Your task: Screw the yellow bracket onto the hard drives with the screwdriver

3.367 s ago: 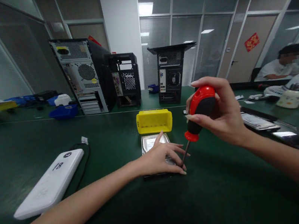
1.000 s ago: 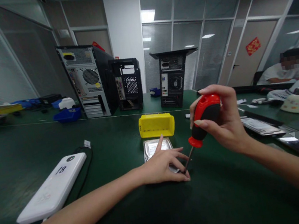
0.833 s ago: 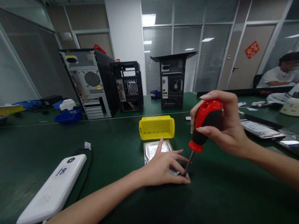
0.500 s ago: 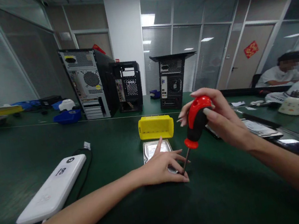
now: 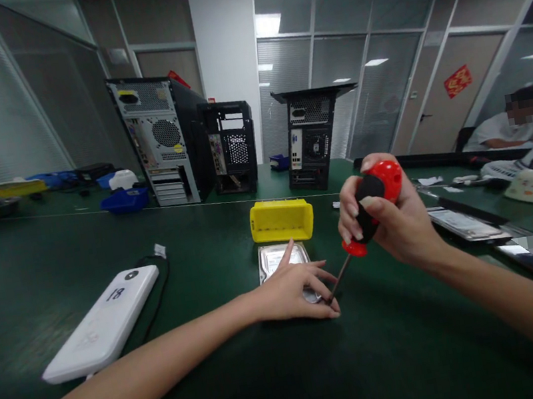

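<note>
A silver hard drive lies on the green table, partly covered by my left hand. That hand rests over the drive and holds it, with the index finger pointing away and the thumb and other fingers curled at its near right corner. My right hand is wrapped round the red and black handle of a screwdriver. Its shaft slants down to the left, and the tip meets the drive's corner beside my left fingertips. What lies right under the tip is hidden by the fingers.
A yellow bin stands just behind the drive. At left lies a white power bank-like slab with a cable. Computer cases line the back, near a blue bin. Another drive lies at right; a person sits beyond.
My right hand has swung right, tilting the screwdriver further over while its tip stays by my left fingers. The left hand keeps its place on the hard drive. The view has shifted slightly.
</note>
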{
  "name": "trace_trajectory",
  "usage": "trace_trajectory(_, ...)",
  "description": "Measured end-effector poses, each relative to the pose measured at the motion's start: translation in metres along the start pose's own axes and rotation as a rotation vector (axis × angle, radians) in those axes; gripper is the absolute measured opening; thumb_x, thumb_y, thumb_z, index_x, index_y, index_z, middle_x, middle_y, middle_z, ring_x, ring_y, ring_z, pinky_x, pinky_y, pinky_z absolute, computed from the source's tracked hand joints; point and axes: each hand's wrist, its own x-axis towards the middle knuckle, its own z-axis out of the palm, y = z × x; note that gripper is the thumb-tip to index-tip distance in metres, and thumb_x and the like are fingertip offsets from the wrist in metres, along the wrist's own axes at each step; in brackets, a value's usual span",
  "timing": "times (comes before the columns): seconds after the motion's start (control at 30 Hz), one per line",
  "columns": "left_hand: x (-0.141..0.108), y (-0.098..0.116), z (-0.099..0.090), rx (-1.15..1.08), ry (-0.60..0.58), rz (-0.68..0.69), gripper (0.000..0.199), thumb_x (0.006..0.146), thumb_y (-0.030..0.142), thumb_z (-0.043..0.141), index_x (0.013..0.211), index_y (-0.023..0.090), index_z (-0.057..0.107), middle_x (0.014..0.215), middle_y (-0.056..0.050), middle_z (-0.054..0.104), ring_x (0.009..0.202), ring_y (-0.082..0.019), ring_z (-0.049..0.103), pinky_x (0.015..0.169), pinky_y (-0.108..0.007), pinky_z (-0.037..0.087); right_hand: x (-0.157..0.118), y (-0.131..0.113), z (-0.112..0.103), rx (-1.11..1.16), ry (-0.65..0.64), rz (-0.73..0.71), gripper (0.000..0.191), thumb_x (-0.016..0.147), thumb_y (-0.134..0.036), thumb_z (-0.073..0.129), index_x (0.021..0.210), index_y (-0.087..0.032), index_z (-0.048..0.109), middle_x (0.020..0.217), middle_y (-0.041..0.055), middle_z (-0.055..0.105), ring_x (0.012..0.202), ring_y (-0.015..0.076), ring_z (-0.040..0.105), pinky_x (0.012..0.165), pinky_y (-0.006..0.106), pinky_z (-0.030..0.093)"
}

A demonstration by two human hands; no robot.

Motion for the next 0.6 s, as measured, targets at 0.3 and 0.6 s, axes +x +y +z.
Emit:
trace_trajectory(0.3, -0.0009, -0.001, 0.0008, -0.002, 0.037, 0.019, 0.025, 0.074, 0.046, 0.066, 0.091, 0.029, 0.07, 0.133, 0.001, 0.05, 0.133, -0.025, 0.031, 0.105, -0.045, -0.023, 0.0011, -0.0066, 0.0033, 0.039, 0.027, 0.09, 0.018, 0.089, -0.038, 0.037, 0.103, -0.027, 0.043, 0.081, 0.0001, 0.048, 0.062, 0.012, 0.052, 0.054, 0.03, 0.048)
trace_trajectory(0.6, -0.0006, -0.0008, -0.0005, -0.053, 0.048, -0.023, 0.022, 0.074, 0.04, 0.068, 0.092, 0.029, 0.07, 0.138, 0.001, 0.043, 0.135, -0.025, 0.027, 0.105, -0.046, -0.022, 0.0071, -0.0067, 0.0007, 0.029, 0.002, 0.058, 0.027, 0.078, -0.024, 0.06, 0.092, -0.025, 0.037, 0.071, -0.0047, 0.054, 0.055, 0.0093, 0.052, 0.055, 0.027, 0.047)
